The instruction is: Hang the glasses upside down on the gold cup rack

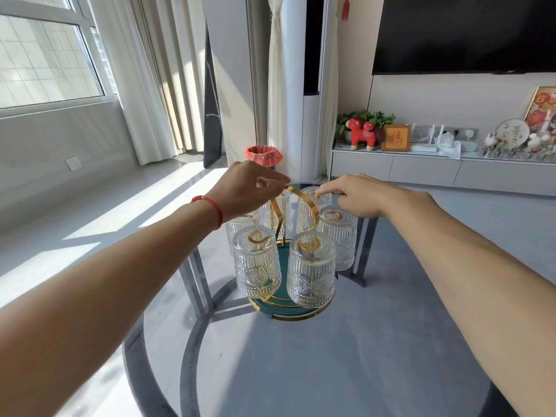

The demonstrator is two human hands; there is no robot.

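Reaching over a round glass table (346,356), both hands meet at the top of the gold rack (304,203). The left hand (243,188) has its fingers curled together above the loop handle; whether they pinch the gold band cannot be told. The right hand (358,194) has its fingertips (320,192) drawn together on the upturned base of the far-right glass (316,203). Six ribbed glasses hang upside down on the rack: two below and nearest the viewer, front-left (255,266) and front-right (311,272); one just under the right knuckles (338,236); one beneath the left palm (240,227), partly hidden; one behind the handle (278,212); and the one touched. The rack stands on a green, gold-rimmed tray (288,308). One red string (210,206) circles the left wrist. Beyond the fingers stand one red-lined bin (263,153), one red toy animal (362,133) and one framed plaque (395,138) with a gold character, too small to read surely.
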